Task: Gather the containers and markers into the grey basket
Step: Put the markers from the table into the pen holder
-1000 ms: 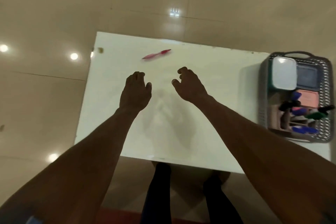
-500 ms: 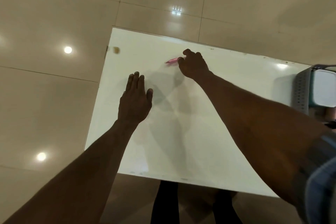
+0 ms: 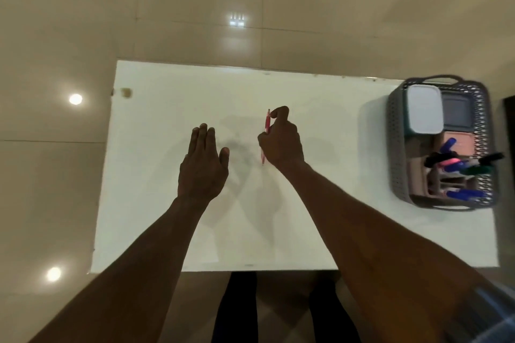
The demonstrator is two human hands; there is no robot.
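Down at the bottom edge you could just see the person's dark trouser legs (image 3: 237,306) under the near side of the white worktop (image 3: 156,217), with both bare forearms reaching out over it.

The left hand (image 3: 203,167) was out flat above the worktop, fingers straight and together, thumb off to the side, holding nothing. So that grip was wide and relaxed, palm down. Couldn't tell if it was actually touching the surface or just hovering over it.

Just to the right of it, the right hand (image 3: 281,140) had its grip closed around a pink marker (image 3: 267,122). Fingers were curled in, and the marker stood roughly vertical in the picture, with the top end poking out past the fingers and a bit of the lower end showing below the hand. It looked lifted off the worktop, about the middle of it.

Well apart, over on the far right edge of the worktop, sat the grey basket (image 3: 395,147). It already had a white-lidded container (image 3: 425,108) in the far left part, a dark grey container (image 3: 457,110) beside it, something pinkish (image 3: 459,143) just nearer, and a bunch of blue, black and green markers (image 3: 457,167) lying across the near half.

Beyond the worktop it was all shiny beige floor tiles (image 3: 195,8) with ceiling lights reflecting in them.
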